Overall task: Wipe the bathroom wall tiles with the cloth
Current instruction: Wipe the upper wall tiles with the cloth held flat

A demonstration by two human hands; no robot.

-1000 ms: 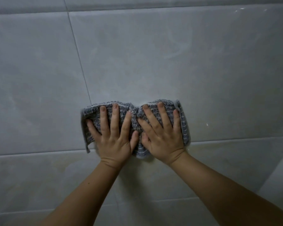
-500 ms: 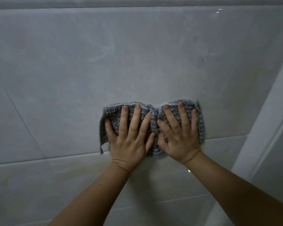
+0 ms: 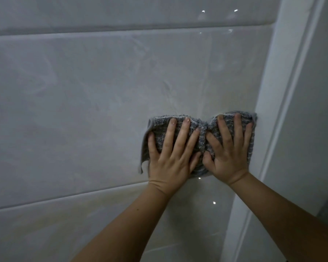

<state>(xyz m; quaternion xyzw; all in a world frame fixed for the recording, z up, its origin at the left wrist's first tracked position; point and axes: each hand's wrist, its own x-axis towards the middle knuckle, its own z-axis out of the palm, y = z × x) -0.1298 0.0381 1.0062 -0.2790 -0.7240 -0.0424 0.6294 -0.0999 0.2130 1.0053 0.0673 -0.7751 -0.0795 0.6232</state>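
Subject: a person's two bare hands at a glossy grey tiled bathroom wall, seen from the head camera.
Cloth: a grey, nubbly terry cloth (image 3: 203, 133), bunched at its middle, lies against the large wall tile (image 3: 83, 101), just above the horizontal grout line (image 3: 64, 195).
Cloth, right edge: at the white upright trim (image 3: 273, 91) that ends the tiled run. Whether the two touch cannot be settled from this view.
Cloth, left edge: a loose flap hangs beside the left hand's little finger and is not pressed down.
Left hand: the left hand (image 3: 170, 157) lies flat on the cloth's left half, fingers straight and spread. It presses the cloth and grips nothing.
Right hand: the right hand (image 3: 227, 157) lies flat on the cloth's right half, fingers straight and fanned, its thumb close beside the left thumb. It presses likewise, with no finger curled round the cloth.
Tile surface: faint swirled smears and streaks show on the tile to the left of and above the cloth.
Step in hand: judged to be a two-handed wiping pass along the middle tile row, at its right-hand end.
Progress: judged part-way. The row above and the lower tile (image 3: 197, 214) give no sure sign either way.
Next move calls for: a change of direction, since the trim blocks travel to the right. Both palms need to press evenly so the cloth slides and does not bunch more at its middle.
Risk: the loose flap may fold under, and the strip of tile hard against the trim may be missed.
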